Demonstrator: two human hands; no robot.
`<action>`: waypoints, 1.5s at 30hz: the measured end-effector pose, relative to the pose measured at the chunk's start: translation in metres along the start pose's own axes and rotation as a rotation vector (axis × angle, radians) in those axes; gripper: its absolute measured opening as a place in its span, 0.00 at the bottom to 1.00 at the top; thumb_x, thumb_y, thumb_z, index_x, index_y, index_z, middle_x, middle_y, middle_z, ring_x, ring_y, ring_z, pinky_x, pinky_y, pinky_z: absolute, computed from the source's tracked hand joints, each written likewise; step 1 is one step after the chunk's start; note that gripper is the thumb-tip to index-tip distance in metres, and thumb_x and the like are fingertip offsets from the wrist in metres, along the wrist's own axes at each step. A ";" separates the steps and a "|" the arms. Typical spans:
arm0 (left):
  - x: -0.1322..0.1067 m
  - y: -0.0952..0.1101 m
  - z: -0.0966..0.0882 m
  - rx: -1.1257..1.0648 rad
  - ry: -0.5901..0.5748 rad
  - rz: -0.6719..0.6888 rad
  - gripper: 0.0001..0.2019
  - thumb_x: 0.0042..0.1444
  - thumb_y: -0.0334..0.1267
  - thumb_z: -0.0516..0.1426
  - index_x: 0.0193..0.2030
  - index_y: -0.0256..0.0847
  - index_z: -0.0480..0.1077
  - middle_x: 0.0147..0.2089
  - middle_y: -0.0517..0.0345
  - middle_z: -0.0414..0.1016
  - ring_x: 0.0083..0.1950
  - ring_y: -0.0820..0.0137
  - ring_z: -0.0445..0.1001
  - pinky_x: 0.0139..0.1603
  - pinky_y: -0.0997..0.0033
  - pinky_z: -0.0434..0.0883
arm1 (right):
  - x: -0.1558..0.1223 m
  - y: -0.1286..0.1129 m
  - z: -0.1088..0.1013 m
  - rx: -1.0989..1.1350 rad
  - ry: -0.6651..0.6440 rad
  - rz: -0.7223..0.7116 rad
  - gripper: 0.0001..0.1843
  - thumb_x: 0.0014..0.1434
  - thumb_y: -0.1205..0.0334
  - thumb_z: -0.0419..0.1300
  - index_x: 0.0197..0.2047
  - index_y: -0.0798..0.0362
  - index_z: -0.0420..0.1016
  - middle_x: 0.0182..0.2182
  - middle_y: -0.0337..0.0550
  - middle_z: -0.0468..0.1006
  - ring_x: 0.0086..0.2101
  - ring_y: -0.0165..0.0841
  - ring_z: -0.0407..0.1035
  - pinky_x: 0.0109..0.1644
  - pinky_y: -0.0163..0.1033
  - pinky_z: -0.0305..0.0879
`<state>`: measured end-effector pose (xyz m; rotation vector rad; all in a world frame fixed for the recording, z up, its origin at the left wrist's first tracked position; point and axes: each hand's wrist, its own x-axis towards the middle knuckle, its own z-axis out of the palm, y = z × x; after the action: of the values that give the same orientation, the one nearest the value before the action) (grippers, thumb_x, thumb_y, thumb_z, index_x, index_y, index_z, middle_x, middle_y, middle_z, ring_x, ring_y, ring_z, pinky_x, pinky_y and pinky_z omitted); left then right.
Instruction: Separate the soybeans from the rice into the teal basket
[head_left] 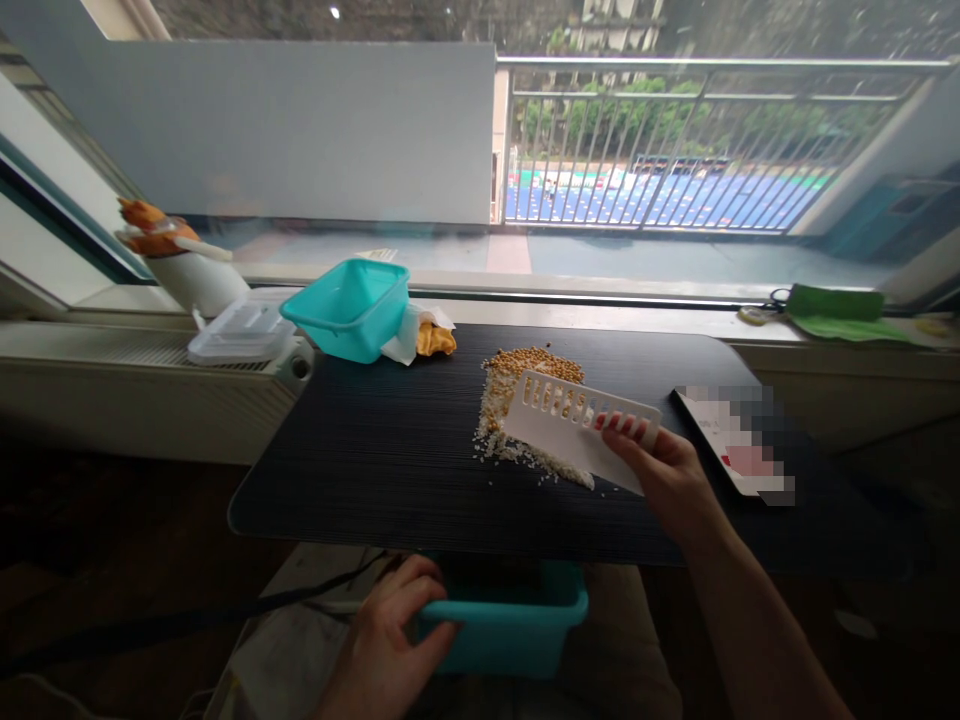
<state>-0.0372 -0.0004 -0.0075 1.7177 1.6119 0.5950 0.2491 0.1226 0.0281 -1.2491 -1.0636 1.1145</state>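
My right hand (667, 470) grips a flat white plastic piece (562, 440) with a row of slots along its upper edge. It is tilted over a mixed pile on the dark table: soybean-like tan beans (536, 358) at the back, white rice grains (570, 470) at the front and left. The plastic piece hides part of the pile. My left hand (401, 630) is closed on the rim of a turquoise plastic bin (510, 640), held below the table's near edge above my lap. The inside of that bin is dark, so its contents cannot be made out.
A second turquoise bin (345, 320) stands at the table's back left, beside a crumpled orange-brown cloth (435, 340). A clear lid (244, 328) lies on the radiator (135, 390). At the right of the dark table (360, 450) lies a phone-like slab (731, 440), partly blurred.
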 end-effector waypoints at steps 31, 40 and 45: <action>0.000 -0.004 0.002 -0.028 -0.003 0.002 0.04 0.51 0.31 0.59 0.27 0.41 0.74 0.38 0.54 0.74 0.40 0.63 0.76 0.42 0.70 0.72 | -0.013 -0.010 -0.003 -0.101 -0.142 0.020 0.12 0.49 0.50 0.71 0.33 0.48 0.84 0.35 0.41 0.84 0.39 0.41 0.76 0.48 0.44 0.71; 0.000 -0.004 0.000 -0.030 0.047 0.024 0.05 0.50 0.32 0.59 0.25 0.42 0.74 0.36 0.56 0.75 0.38 0.65 0.77 0.39 0.72 0.73 | -0.018 -0.004 0.013 -0.111 -0.226 -0.029 0.12 0.52 0.50 0.68 0.34 0.49 0.84 0.35 0.43 0.84 0.39 0.41 0.76 0.49 0.46 0.71; -0.006 -0.015 -0.011 0.012 0.128 0.026 0.04 0.49 0.34 0.60 0.25 0.42 0.75 0.37 0.55 0.78 0.38 0.63 0.78 0.38 0.72 0.74 | -0.019 0.008 0.035 -0.082 -0.284 -0.056 0.12 0.53 0.50 0.68 0.35 0.49 0.84 0.35 0.43 0.84 0.40 0.42 0.76 0.49 0.45 0.71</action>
<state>-0.0558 -0.0042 -0.0114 1.7422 1.6862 0.7228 0.2119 0.1094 0.0217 -1.1387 -1.3611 1.2400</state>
